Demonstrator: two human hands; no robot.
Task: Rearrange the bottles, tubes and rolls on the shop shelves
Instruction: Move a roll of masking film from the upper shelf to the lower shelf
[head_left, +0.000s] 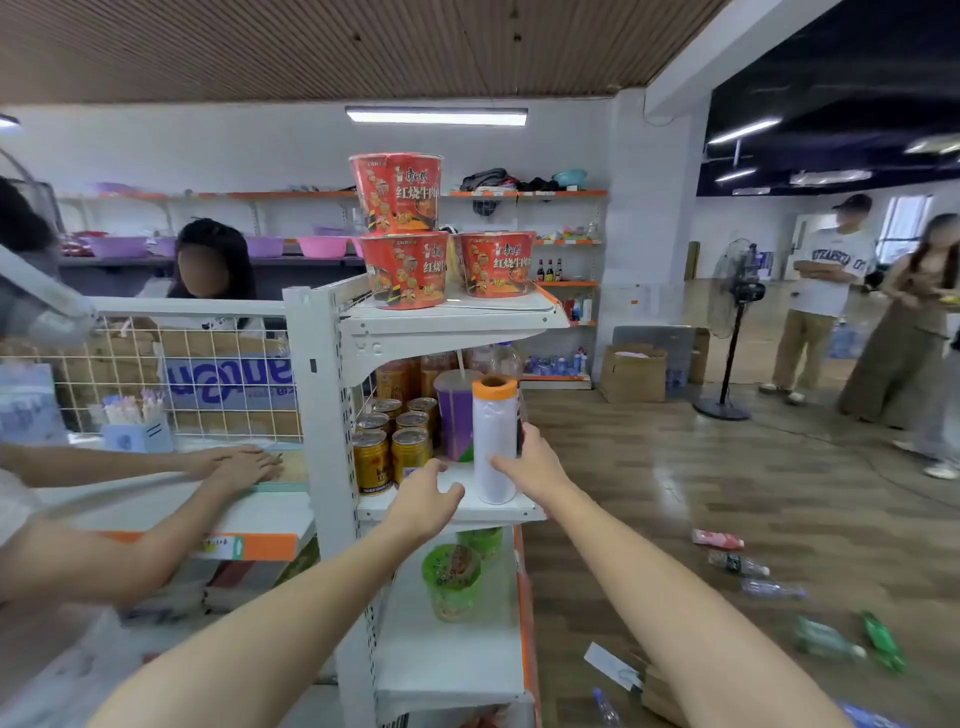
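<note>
A white roll with an orange top (493, 436) stands upright at the front right of the middle shelf (452, 512). My right hand (530, 467) is wrapped around its lower half, thumb in front and fingers behind. My left hand (423, 501) hovers just left of the roll above the shelf's front edge, fingers spread and holding nothing. Gold cans (395, 447) and a purple cup with a straw (456, 415) stand behind the roll, with bottles (498, 358) at the back.
Red noodle tubs (405, 228) are stacked on the top shelf. Green cups (452, 579) sit on the lower shelf. Several bottles (826, 636) lie on the wooden floor at right. Another person's arms (156, 499) reach over the counter at left. People and a fan (732, 322) stand far right.
</note>
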